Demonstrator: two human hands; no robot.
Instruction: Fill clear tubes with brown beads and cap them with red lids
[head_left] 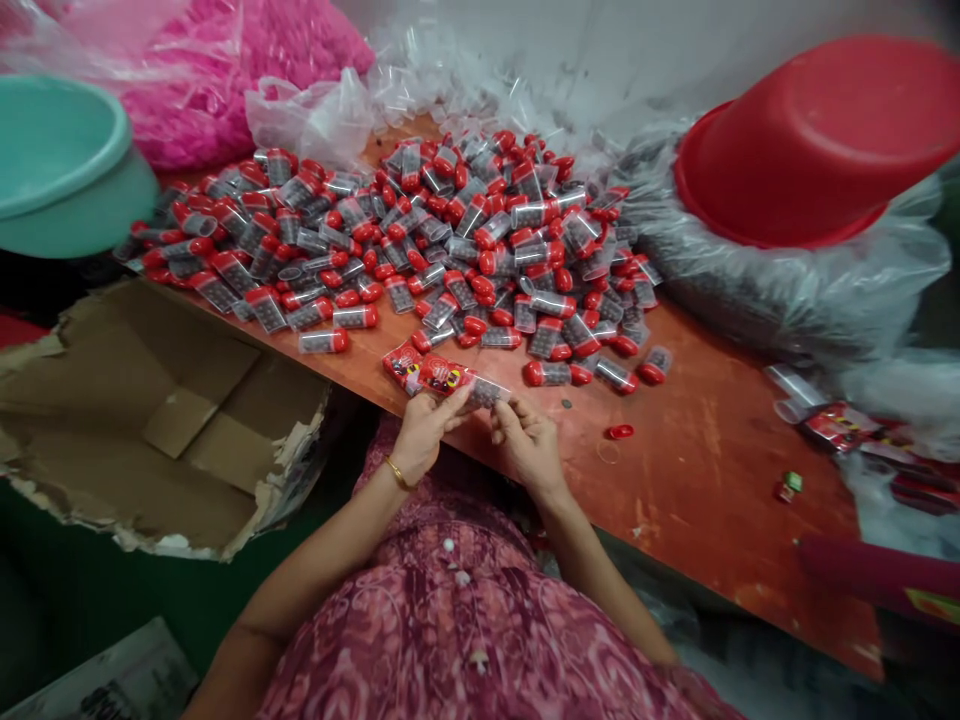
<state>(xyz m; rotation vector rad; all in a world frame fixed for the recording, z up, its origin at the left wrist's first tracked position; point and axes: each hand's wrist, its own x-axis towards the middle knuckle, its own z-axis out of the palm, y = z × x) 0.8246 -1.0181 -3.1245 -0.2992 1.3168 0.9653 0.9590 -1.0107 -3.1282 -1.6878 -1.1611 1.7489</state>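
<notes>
At the table's front edge my left hand [421, 432] is closed on a clear plastic tube [489, 390] with dark dotted contents, its thumb along the tube. My right hand [529, 440] pinches the tube's right end between thumb and fingertips. Red printed packets [427, 372] extend leftward from the tube above my left hand; whether they are joined to it I cannot tell. Just beyond lies a large heap of similar tubes with red caps [465, 240]. To the right of my hands, a loose red cap [620, 432] rests on the table [697, 490].
A torn cardboard box [202, 400] stands open at the left, below a teal tub [67, 170]. Pink material [247, 80] in plastic sits behind. An upturned red bucket [817, 140] tops a clear bag [795, 280] at the right. More red packets [840, 428] lie right.
</notes>
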